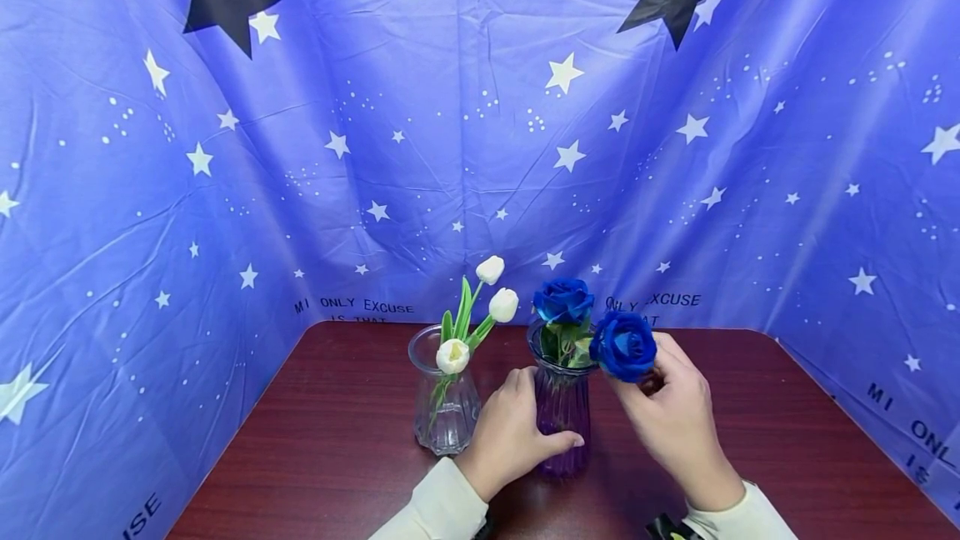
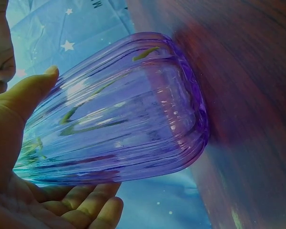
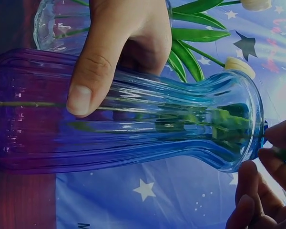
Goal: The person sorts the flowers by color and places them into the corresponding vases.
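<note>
A ribbed glass vase (image 1: 562, 419), purple at the base and bluish toward its rim, stands on the table. My left hand (image 1: 513, 427) grips its side, with the thumb across the front in the right wrist view. One blue rose (image 1: 564, 300) rises from the vase's mouth. A second blue rose (image 1: 625, 346) leans over the rim on the right, and my right hand (image 1: 678, 411) pinches it below the bloom. Stems and leaves show through the glass (image 3: 181, 119). The right fingertips (image 3: 276, 136) are close to the rim; the bloom hides part of them in the head view.
Left of the purple vase stands a clear glass vase (image 1: 447, 419) with several white tulips (image 1: 491, 270). Both stand on a dark red wooden table (image 1: 315, 432). A blue star-printed cloth (image 1: 465, 107) hangs behind and along both sides.
</note>
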`<state>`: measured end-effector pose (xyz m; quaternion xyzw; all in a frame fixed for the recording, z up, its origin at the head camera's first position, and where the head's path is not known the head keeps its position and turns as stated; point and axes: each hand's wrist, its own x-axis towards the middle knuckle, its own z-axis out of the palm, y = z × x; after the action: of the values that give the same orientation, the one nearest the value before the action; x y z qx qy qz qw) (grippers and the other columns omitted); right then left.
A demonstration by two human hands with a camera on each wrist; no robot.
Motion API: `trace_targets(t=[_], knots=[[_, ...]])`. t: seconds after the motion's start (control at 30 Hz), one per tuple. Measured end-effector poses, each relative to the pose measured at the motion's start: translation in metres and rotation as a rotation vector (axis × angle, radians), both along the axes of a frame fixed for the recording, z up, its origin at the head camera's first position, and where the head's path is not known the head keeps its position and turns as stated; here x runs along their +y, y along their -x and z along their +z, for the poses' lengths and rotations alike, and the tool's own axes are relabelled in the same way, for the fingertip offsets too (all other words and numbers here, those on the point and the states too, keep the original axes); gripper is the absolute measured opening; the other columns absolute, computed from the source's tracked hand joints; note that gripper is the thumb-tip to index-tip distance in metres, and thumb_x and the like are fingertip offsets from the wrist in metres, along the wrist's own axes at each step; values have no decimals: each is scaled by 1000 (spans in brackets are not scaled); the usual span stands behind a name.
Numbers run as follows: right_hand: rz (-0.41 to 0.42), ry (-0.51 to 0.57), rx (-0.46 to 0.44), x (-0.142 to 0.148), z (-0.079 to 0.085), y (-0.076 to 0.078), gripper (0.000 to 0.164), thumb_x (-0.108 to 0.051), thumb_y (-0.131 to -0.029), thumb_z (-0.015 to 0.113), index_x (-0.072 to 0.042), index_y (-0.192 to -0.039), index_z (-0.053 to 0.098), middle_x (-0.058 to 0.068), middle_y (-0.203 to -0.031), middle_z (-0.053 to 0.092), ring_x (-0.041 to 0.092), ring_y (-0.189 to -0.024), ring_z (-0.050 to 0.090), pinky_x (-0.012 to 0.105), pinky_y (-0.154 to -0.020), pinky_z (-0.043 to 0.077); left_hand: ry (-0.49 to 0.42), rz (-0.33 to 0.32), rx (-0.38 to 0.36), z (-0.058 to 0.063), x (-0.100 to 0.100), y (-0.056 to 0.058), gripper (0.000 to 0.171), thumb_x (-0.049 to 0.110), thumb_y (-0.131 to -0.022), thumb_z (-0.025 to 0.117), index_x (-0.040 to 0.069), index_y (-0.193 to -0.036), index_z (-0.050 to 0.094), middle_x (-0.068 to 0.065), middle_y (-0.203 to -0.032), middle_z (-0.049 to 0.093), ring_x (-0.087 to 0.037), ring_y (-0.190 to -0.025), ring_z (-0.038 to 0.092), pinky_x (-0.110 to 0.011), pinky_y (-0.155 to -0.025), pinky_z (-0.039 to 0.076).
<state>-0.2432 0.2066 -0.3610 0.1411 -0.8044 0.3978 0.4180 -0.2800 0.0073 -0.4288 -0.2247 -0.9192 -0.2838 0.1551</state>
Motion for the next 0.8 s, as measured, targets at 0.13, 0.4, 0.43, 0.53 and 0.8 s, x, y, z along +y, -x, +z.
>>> trace_targets(t=[0.13, 0.4, 0.43, 0.53, 0.8], knots=[[10, 34, -50, 0, 0, 0, 25, -3, -81, 85, -17, -100, 75, -10, -105, 65, 1, -69, 57, 14, -61, 45, 6, 3, -4, 1, 0, 0, 99, 69, -76, 81, 2, -142, 50, -9, -123, 63, -23, -111, 68, -40, -95, 57], [9, 53, -81, -2, 1, -1, 38, -3, -82, 84, -15, -116, 72, -9, -95, 60, 4, -66, 56, 14, -59, 46, 4, 4, -1, 1, 0, 0, 99, 69, -75, 81, 2, -142, 50, -8, -123, 63, -23, -110, 68, -40, -95, 58], [11, 57, -83, -2, 1, -1, 42, -3, -82, 84, -15, -120, 71, -8, -93, 59, 4, -66, 56, 15, -59, 45, 3, 4, -1, 1, 0, 0, 99, 69, -75, 81, 2, -142, 50, -9, -123, 63, -23, -110, 68, -40, -95, 58], [21, 67, -86, -2, 1, -1, 53, -3, -82, 84, -15, -131, 67, -7, -91, 60, 4, -64, 56, 15, -57, 44, 1, 2, -2, 1, 0, 0, 99, 69, -75, 81, 2, -142, 50, -9, -124, 63, -23, -111, 68, -40, -95, 57], [103, 59, -39, -3, 4, -4, 76, 11, -75, 82, -13, -143, 59, -5, -114, 59, 2, -67, 59, 16, -57, 45, 5, 5, 9, 0, 0, 0, 99, 69, -75, 81, 2, -141, 50, -8, -123, 63, -23, -110, 68, -39, -95, 57]])
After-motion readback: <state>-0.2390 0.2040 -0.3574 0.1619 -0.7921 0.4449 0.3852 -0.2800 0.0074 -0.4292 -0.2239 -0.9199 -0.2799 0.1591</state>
